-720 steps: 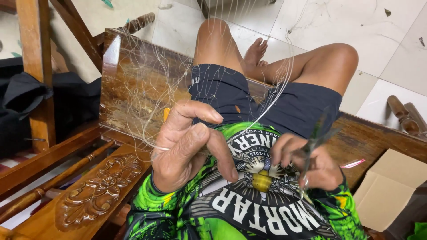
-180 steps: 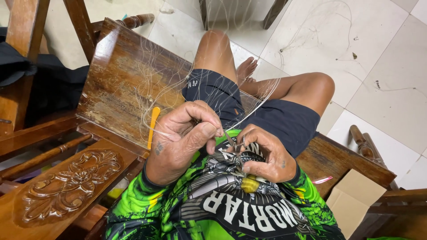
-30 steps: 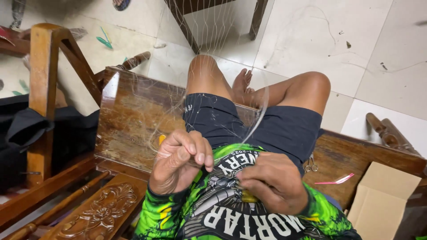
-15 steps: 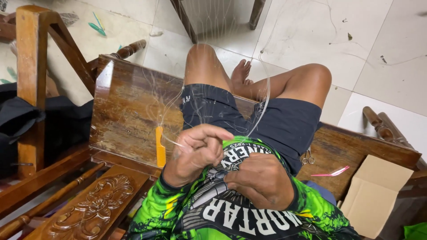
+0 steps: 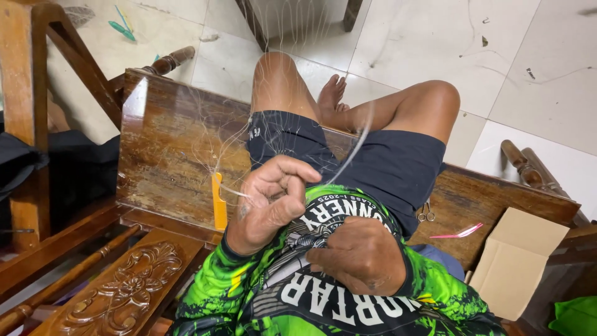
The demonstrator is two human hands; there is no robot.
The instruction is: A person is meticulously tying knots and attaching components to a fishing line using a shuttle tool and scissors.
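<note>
Two hands work close together over the person's lap, in front of a green and black shirt [image 5: 323, 305]. The left hand [image 5: 273, 202] is curled nearly into a fist, thumb pressed against the bent forefinger, pinching thin clear strands of a fine fishing net [image 5: 292, 134] that fans up from the fingers toward the floor beyond the knees. The right hand [image 5: 360, 255] lies lower against the shirt, fingers folded in and knuckles up; whether it grips a strand cannot be told. An orange netting needle [image 5: 219, 202] stands just beside the left hand, against the wooden bench [image 5: 168, 155]. Small scissors [image 5: 426, 213] and a pink strip [image 5: 457, 234] lie on the bench to the right, near a cardboard box [image 5: 516, 261].
</note>
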